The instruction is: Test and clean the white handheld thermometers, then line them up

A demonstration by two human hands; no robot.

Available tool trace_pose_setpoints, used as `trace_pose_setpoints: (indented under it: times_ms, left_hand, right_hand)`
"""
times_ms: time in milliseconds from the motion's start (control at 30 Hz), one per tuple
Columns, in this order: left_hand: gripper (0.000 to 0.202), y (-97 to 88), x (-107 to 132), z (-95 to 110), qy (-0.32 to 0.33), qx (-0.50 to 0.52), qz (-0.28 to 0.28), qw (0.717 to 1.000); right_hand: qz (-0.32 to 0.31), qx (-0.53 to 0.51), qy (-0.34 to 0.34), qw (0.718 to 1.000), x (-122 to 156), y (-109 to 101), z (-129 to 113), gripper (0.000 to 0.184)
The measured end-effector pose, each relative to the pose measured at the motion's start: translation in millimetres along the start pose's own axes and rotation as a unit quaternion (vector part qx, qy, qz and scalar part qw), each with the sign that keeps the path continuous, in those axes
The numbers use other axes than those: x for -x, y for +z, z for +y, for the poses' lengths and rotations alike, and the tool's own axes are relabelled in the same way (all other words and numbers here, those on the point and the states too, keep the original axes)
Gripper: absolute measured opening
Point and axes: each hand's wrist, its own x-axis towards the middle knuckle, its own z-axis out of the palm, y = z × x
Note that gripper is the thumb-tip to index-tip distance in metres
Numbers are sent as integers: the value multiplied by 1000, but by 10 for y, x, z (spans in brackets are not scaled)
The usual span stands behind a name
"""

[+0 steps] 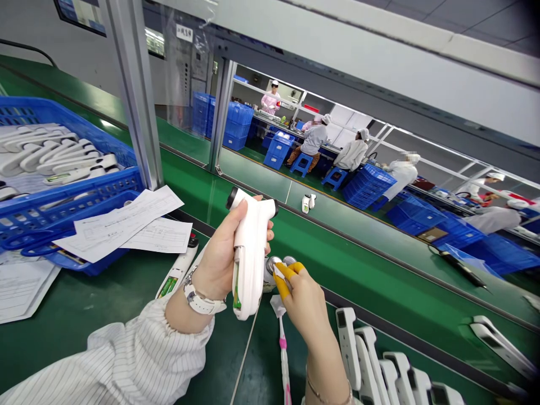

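My left hand (219, 256) is wrapped round a white handheld thermometer gun (252, 253), held upright with black ends at its top. Its lower side is uncovered, and green shows inside. My right hand (304, 295), with yellow finger cots, pinches a small white wipe (278, 272) by the round metal tops of small containers (270, 275). Those containers are partly hidden behind the thermometer and my fingers. Below them lies a pink and white toothbrush (284, 349), its head covered in white. Another thermometer gun (175, 273), showing a green inside, rests left of my left wrist.
A blue basket (105, 185) of white thermometers stands at left, with paper sheets (139, 219) beside it. Several thermometers (371, 360) line the lower right. A green conveyor belt (329, 247) crosses ahead; a pen-like tool (462, 270) lies on the ledge. Co-workers sit beyond the frame.
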Motion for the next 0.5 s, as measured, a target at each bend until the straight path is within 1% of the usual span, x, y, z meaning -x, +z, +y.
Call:
trace_pose_setpoints:
  times_ms: [100, 200, 267, 333, 433, 500]
  left_hand:
    - [31, -3, -7, -6, -1, -7, 10, 1000]
    - [32, -9, -22, -31, -6, -11, 14, 1000]
    - [33, -16, -35, -65, -14, -11, 13, 1000]
    - [35, -24, -48, -113, -28, -15, 17, 999]
    - [38, -22, -60, -198, -63, -27, 19, 997]
    - [39, -11, -61, -252, -87, -34, 15, 996]
  right_hand:
    - [22, -35, 1, 999, -2, 18, 47, 35]
    - [92, -116, -19, 989, 44, -3, 91, 31]
    - [153, -198, -43, 967, 117, -51, 84, 27]
    - [209, -275, -72, 936, 220, -116, 42, 23]
    - [269, -357, -103, 888, 381, -206, -58, 23]
    - [299, -386, -109, 866, 466, -242, -117, 23]
